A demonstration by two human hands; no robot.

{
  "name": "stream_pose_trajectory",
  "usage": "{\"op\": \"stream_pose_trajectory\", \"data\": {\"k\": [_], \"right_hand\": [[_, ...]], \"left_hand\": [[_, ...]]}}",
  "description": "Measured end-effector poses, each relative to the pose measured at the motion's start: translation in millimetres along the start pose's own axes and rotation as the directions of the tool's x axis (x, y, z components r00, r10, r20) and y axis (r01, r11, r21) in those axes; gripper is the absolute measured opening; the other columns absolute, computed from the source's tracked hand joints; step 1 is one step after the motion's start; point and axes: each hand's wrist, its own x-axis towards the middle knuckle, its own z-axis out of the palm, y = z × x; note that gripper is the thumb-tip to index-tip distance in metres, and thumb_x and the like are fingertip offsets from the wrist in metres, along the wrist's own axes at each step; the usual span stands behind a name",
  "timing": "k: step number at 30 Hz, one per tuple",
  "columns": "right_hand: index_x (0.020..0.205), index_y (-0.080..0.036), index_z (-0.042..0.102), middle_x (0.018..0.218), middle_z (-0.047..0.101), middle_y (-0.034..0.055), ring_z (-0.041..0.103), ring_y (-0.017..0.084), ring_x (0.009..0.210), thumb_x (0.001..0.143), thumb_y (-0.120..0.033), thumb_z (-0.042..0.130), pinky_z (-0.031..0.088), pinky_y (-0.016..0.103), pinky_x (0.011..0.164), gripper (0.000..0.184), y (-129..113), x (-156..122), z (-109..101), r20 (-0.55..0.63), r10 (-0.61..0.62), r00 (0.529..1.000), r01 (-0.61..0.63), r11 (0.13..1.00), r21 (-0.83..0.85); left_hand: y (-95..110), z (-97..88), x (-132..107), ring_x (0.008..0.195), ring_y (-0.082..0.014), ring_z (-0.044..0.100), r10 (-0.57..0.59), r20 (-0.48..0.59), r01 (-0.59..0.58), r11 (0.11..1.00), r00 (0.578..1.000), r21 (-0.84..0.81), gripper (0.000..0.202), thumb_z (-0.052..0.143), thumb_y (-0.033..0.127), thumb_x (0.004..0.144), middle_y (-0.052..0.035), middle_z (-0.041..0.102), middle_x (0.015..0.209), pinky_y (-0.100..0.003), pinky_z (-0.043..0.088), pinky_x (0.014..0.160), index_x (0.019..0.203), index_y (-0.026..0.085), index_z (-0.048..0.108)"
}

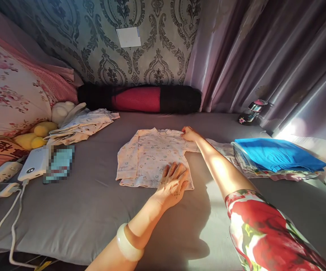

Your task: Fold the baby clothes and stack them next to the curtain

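Observation:
A small pale long-sleeved shirt with a tiny print lies spread on the grey bed sheet, its collar toward the wall. One sleeve lies down along the shirt's left side; the other stretches right and passes beneath my right forearm. My left hand rests flat on the lower right of the shirt, fingers extended, with a pale bangle on that arm. At the shirt's right shoulder, my right hand has its fingers pinched on the fabric.
Right of the shirt is a stack of folded clothes with blue cloth on top. A dark bottle stands by the curtain. Rumpled printed clothes, a white power bank and cables lie left. A black-and-red bolster lines the wall.

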Motion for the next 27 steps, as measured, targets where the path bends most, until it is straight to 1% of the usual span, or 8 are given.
{"op": "stream_pose_trajectory", "data": {"k": [5,9,12,15,17,21,24,27], "right_hand": [[0.116,-0.021,0.061,0.133,0.058,0.0130,0.052,0.029,0.123,0.094,-0.021,0.054,0.044,0.037,0.096,0.023,-9,-12,3,-0.089,-0.068,0.994,0.062,0.996,-0.069],[0.121,-0.022,0.059,0.133,0.057,0.0137,0.054,0.029,0.122,0.096,-0.021,0.049,0.044,0.038,0.095,0.027,-9,-17,10,-0.124,-0.066,0.990,0.053,0.993,-0.107],[0.128,-0.021,0.056,0.127,0.063,0.0118,0.057,0.028,0.118,0.097,-0.022,0.047,0.045,0.036,0.094,0.033,-4,-20,9,-0.114,-0.078,0.990,0.072,0.996,-0.053],[0.127,-0.021,0.057,0.121,0.066,0.0088,0.059,0.025,0.112,0.095,-0.021,0.050,0.046,0.034,0.091,0.033,5,-32,3,-0.126,-0.140,0.982,0.141,0.990,0.002],[0.116,-0.020,0.063,0.117,0.067,0.0073,0.061,0.022,0.105,0.092,-0.020,0.052,0.046,0.031,0.088,0.026,12,-46,-2,-0.125,-0.213,0.969,0.214,0.977,-0.008],[0.092,-0.020,0.069,0.101,0.067,0.0039,0.062,0.018,0.090,0.085,-0.019,0.059,0.047,0.027,0.081,0.012,27,-74,-6,-0.018,-0.369,0.929,0.368,0.930,-0.010],[0.095,-0.021,0.069,0.107,0.066,0.0041,0.062,0.017,0.096,0.082,-0.013,0.059,0.047,0.025,0.083,0.018,34,-88,-4,0.013,-0.443,0.896,0.443,0.896,0.001],[0.099,-0.021,0.068,0.109,0.067,0.0053,0.061,0.018,0.101,0.085,-0.012,0.054,0.046,0.025,0.085,0.021,35,-95,0,-0.005,-0.454,0.891,0.453,0.889,-0.063]], "left_hand": [[0,-1.7,-3,0.150,-0.0385,0.019,0.011,0.038,-0.011,1.000,0.999,0.012,0.048,0.035,0.040,0.103,-0.0125,0.029,0.162,-0.069,0.023,0.116,0.149,0.029,0.042],[-2,-0.3,-4,0.148,-0.0381,0.025,0.043,-0.022,-0.042,0.999,0.999,0.021,0.047,0.041,0.043,0.101,-0.0099,0.035,0.159,-0.068,0.027,0.115,0.146,0.032,0.047],[-1,0.8,-3,0.145,-0.0380,0.031,0.070,-0.053,-0.069,0.997,0.996,0.019,0.044,0.043,0.045,0.100,-0.0096,0.042,0.155,-0.066,0.028,0.114,0.140,0.029,0.052],[4,1.2,-2,0.131,-0.0324,0.047,0.137,-0.093,-0.139,0.990,0.986,-0.012,0.039,0.053,0.051,0.095,-0.0100,0.056,0.137,-0.057,0.036,0.110,0.120,0.024,0.064],[9,1.3,-2,0.115,-0.0285,0.054,0.147,-0.099,-0.150,0.988,0.984,-0.024,0.037,0.059,0.054,0.091,-0.0097,0.061,0.122,-0.049,0.044,0.101,0.108,0.022,0.066],[17,-0.2,-1,0.099,-0.0235,0.058,0.124,-0.033,-0.124,0.992,0.992,-0.024,0.026,0.058,0.043,0.094,-0.0079,0.064,0.103,-0.037,0.049,0.090,0.100,0.018,0.065],[20,-1.5,-1,0.096,-0.0213,0.059,0.110,-0.019,-0.111,0.994,0.994,-0.012,0.020,0.055,0.035,0.097,-0.0075,0.064,0.100,-0.034,0.049,0.091,0.096,0.017,0.063],[19,0.6,0,0.093,-0.0203,0.060,0.091,-0.043,-0.091,0.996,0.995,0.002,0.018,0.055,0.032,0.096,-0.0075,0.064,0.098,-0.032,0.050,0.089,0.094,0.016,0.063]]}}
